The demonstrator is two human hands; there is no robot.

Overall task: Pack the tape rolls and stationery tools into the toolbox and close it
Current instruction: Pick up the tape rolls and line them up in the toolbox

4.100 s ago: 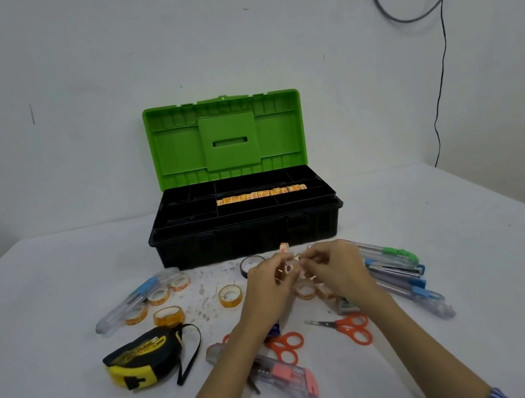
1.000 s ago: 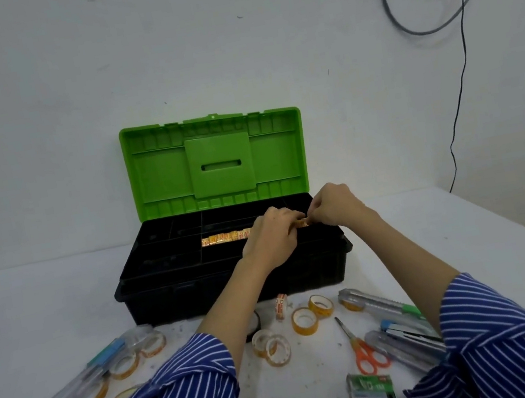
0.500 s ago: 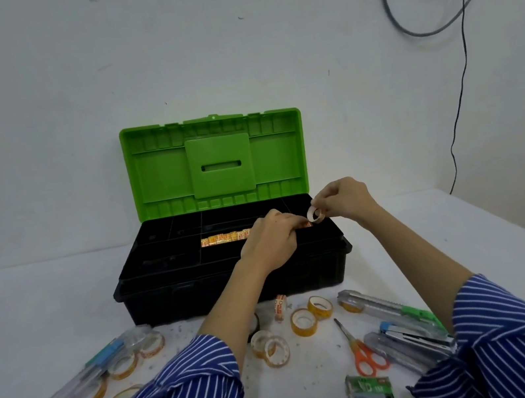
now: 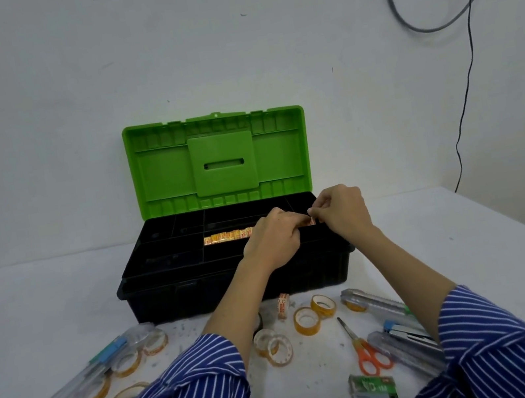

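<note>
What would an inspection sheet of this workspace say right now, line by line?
Surface: white table, speckled with debris near the front.
Job's things: toolbox open, green lid upright; row of tape rolls in a tray compartment; loose tape rolls, orange scissors, utility knives on the table.
Clutter: green staple box.
Grippers: left hand and right hand together over the tray; what they hold is hidden.
Cables: black cable and grey loop on the wall.
Surroundings: bare white wall.
</note>
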